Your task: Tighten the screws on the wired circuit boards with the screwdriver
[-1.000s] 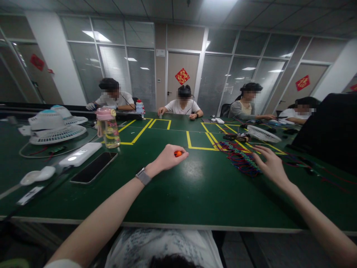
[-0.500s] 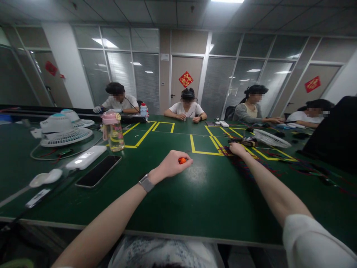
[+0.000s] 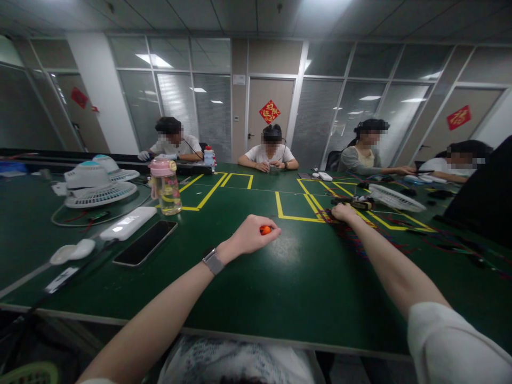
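Note:
My left hand (image 3: 252, 234) rests on the green table (image 3: 280, 288), fingers curled round a small orange object (image 3: 265, 230); a watch sits on that wrist. My right hand (image 3: 344, 212) is stretched far forward and lies closed on a pile of coloured cords (image 3: 360, 242), red, blue and green, near the yellow tape lines (image 3: 294, 217). What its fingers grip is hidden.
At the left stand a pink-lidded bottle (image 3: 166, 186), a black phone (image 3: 144, 242), a white power bank (image 3: 128, 223) and white desk fans (image 3: 98, 186). Another fan (image 3: 396, 198) lies at the right. Several people sit along the far side.
My right hand has reached forward from the near edge of the cord pile to its far end and closed. My left hand has kept hold of the orange object.

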A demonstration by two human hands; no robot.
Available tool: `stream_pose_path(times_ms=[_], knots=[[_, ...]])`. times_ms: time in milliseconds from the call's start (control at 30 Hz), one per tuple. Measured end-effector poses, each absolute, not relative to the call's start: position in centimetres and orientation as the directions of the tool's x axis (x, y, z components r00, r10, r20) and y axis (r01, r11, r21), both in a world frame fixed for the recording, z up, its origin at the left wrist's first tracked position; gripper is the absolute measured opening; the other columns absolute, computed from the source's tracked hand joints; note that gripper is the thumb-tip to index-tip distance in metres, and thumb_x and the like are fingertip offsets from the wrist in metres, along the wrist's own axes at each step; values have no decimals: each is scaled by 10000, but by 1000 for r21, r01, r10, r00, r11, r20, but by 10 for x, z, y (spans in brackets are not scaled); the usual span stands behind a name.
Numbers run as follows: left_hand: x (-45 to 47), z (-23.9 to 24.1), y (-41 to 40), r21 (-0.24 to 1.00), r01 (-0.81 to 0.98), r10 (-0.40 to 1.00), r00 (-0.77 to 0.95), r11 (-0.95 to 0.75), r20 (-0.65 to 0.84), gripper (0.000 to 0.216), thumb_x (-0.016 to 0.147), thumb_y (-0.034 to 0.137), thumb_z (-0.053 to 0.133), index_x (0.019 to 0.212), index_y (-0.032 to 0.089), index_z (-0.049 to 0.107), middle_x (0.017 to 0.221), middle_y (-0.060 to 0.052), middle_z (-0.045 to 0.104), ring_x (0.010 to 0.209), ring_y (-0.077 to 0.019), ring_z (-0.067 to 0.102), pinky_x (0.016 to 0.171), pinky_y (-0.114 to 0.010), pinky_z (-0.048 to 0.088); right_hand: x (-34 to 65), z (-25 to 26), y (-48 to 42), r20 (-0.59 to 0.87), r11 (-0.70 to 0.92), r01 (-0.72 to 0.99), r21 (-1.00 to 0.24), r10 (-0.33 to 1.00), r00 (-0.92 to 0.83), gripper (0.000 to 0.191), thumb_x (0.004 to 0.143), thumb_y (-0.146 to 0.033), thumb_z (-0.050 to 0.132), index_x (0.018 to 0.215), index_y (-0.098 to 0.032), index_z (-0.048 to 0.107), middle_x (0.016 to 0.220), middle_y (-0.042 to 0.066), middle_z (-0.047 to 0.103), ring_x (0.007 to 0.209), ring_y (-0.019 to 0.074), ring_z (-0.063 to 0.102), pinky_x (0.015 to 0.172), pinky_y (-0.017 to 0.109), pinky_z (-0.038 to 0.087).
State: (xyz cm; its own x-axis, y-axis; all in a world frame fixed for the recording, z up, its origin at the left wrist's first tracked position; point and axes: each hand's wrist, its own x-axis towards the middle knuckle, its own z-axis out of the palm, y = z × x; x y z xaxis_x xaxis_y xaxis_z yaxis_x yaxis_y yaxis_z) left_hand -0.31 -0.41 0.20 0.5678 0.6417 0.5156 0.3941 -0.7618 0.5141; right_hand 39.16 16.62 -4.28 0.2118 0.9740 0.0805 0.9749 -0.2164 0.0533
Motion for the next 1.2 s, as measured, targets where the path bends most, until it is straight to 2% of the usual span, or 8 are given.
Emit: stream_pose_path(times_ms=[233,467,633,833,933,1033,1200], knots=[[-3,1,-4,504,401,639,568,-765,518,281,868,351,539,836,137,717,805,-34,704,695,-118,603,684,-235,442,389,-42,167,26,-230,966,114,973,228,324,915,-352,538,1172,-158,570,1265,96,544,1150,247,522,972,492,418],[-3,2,-5,503,400,638,567,-766,521,280,868,349,539,836,135,717,804,-35,703,687,-117,600,669,-234,438,384,-43,167,16,-270,957,104,963,270,350,919,-383,511,1178,-157,572,1322,103,506,1219,264,462,1001,499,373],[-2,2,-5,504,391,632,569,-771,526,267,866,333,542,840,134,718,809,-35,706,690,-115,602,671,-231,440,377,-41,170,32,-280,957,73,960,279,372,914,-337,422,1174,-169,627,1364,154,470,1262,338,409,996,480,362],[-3,3,-6,509,396,638,575,-765,512,286,869,352,535,854,135,720,807,-34,703,680,-114,596,663,-230,439,362,-39,176,41,-228,972,59,973,226,379,841,-397,494,1123,-214,669,1311,156,510,1255,379,392,1001,530,321],[-2,3,-7,505,401,639,577,-764,509,292,871,355,530,850,135,720,799,-36,702,677,-117,594,666,-232,439,357,-39,179,38,-222,973,54,975,221,364,862,-401,474,1105,-208,664,1319,145,514,1266,389,381,993,556,314],[-2,3,-7,506,406,644,570,-761,511,292,866,360,536,842,134,720,794,-39,702,675,-118,593,667,-231,439,354,-37,180,17,-208,977,51,978,208,313,896,-366,465,1080,-206,661,1294,122,549,1264,370,395,993,570,317],[-1,2,-6,500,402,637,570,-767,519,300,867,359,536,833,128,724,781,-38,700,666,-114,591,666,-226,439,351,-33,181,-30,-183,982,52,982,185,331,910,-379,537,1161,-168,579,1268,94,547,1166,252,508,986,507,395]])
